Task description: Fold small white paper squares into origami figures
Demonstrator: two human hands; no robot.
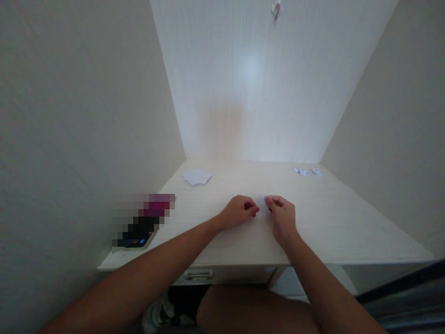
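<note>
A small piece of white paper (263,204) is stretched between my two hands, just above or on the pale desk (229,250). My left hand (239,211) pinches its left side with thumb and curled fingers. On the other side, my right hand (282,215) grips the right edge between thumb and fingertips. The paper's shape and any folds are too faint to make out. Farther back to the left lies a small loose pile of flat white paper sheets (197,176).
Several small crumpled or folded white pieces (302,171) sit at the back right. A phone (142,242), partly pixelated, lies by the left edge. Walls enclose the desk at left, back and right. A drawer handle (199,275) is below the front edge. A hook (276,9) hangs high up.
</note>
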